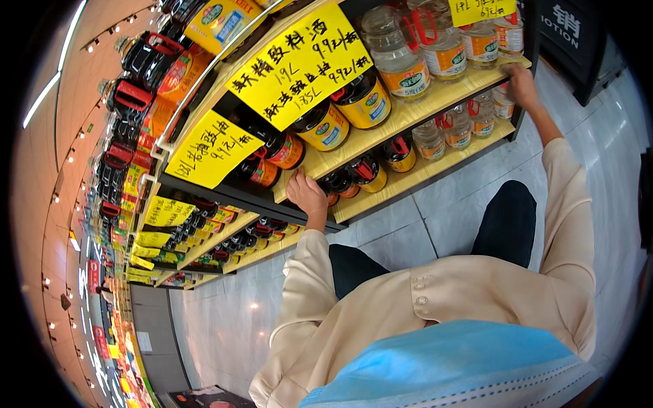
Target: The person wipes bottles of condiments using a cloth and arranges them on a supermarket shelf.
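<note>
My left hand (307, 194) rests at the left front corner of a wooden shelf board (352, 140), just below dark sauce bottles with yellow labels (322, 130). At the board's right end, my right hand (521, 84) touches the edge close to clear plastic vinegar jugs (398, 61); it is slightly blurred, so its grip is unclear. Some of the jugs have red handles. Over the bottles hangs a large yellow price sign (301, 61) with handwriting. On the lower shelf (423, 173) stand more dark bottles and clear jugs (428, 140).
Further dark bottles with red handles (135, 97) line the upper shelf at left, above a smaller yellow sign (214, 148). A black display stand (574, 46) is at the upper right. Grey floor tiles (398, 224) lie between the shelves and my knees.
</note>
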`<control>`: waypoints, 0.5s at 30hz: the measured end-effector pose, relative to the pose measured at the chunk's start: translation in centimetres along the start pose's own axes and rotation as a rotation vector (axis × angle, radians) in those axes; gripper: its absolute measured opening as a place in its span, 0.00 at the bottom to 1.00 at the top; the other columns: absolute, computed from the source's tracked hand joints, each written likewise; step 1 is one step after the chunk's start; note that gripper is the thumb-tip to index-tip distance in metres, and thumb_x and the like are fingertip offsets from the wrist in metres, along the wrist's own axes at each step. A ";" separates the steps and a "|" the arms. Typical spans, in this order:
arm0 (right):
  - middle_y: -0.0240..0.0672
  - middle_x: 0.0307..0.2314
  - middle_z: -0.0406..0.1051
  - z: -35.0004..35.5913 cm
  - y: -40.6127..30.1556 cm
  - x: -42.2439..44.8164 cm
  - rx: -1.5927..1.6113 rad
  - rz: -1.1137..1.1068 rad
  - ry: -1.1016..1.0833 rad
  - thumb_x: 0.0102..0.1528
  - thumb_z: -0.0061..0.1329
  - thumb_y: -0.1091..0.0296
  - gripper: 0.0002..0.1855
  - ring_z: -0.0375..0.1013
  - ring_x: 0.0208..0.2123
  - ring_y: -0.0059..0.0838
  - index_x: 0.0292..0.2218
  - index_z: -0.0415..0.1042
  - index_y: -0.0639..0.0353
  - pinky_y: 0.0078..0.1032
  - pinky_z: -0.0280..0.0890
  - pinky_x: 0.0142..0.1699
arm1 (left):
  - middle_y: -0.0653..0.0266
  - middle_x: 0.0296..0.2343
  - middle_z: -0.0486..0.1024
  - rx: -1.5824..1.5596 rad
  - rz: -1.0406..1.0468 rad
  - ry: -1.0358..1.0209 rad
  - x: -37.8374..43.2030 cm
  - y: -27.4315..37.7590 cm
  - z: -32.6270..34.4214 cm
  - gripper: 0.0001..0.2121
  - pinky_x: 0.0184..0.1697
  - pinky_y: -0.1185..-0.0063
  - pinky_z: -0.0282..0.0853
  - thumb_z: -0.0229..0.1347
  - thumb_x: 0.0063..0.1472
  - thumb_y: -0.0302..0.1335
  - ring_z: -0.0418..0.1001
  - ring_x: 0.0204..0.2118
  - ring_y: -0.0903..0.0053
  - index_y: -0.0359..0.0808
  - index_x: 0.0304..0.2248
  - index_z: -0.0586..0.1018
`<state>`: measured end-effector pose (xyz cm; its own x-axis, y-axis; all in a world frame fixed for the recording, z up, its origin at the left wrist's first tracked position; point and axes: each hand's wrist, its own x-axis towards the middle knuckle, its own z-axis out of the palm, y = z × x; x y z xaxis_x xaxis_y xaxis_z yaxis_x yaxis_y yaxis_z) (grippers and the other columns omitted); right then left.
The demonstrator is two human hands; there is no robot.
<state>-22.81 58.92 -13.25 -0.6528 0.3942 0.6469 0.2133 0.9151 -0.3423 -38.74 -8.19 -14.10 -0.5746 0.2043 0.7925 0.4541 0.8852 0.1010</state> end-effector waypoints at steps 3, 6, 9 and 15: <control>0.48 0.43 0.71 -0.4 2.7 2.8 0.000 0.329 -0.046 0.57 0.42 0.70 0.11 0.69 0.48 0.52 0.39 0.73 0.62 0.44 0.61 0.54 | 0.55 0.47 0.71 -0.016 -0.014 0.003 -0.1 0.3 0.0 0.18 0.57 0.63 0.52 0.39 0.68 0.34 0.64 0.51 0.56 0.36 0.50 0.74; 0.48 0.44 0.72 1.0 1.6 1.7 -0.151 0.248 0.054 0.57 0.43 0.70 0.12 0.69 0.48 0.51 0.41 0.73 0.63 0.44 0.61 0.55 | 0.55 0.47 0.71 -0.021 -0.026 -0.005 -0.2 -0.1 0.1 0.18 0.58 0.63 0.52 0.40 0.68 0.34 0.64 0.52 0.56 0.36 0.50 0.74; 0.47 0.46 0.71 2.0 -2.7 -0.6 -0.202 0.080 0.149 0.57 0.44 0.72 0.16 0.68 0.50 0.50 0.46 0.72 0.63 0.43 0.59 0.57 | 0.54 0.46 0.71 -0.007 -0.016 -0.003 -0.1 -0.2 -0.3 0.18 0.57 0.63 0.52 0.40 0.68 0.34 0.64 0.52 0.56 0.36 0.50 0.74; 0.44 0.49 0.68 1.9 -8.8 -4.0 -0.007 -0.094 0.118 0.54 0.44 0.77 0.22 0.64 0.51 0.50 0.52 0.69 0.62 0.39 0.59 0.59 | 0.54 0.47 0.70 -0.001 -0.018 -0.006 0.0 -0.2 -0.2 0.18 0.57 0.62 0.52 0.40 0.68 0.34 0.63 0.52 0.56 0.36 0.50 0.74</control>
<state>-23.45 49.15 -14.19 -0.5807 0.3131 0.7515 0.1604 0.9490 -0.2715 -38.71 -8.41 -14.03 -0.5869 0.1904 0.7869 0.4442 0.8883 0.1163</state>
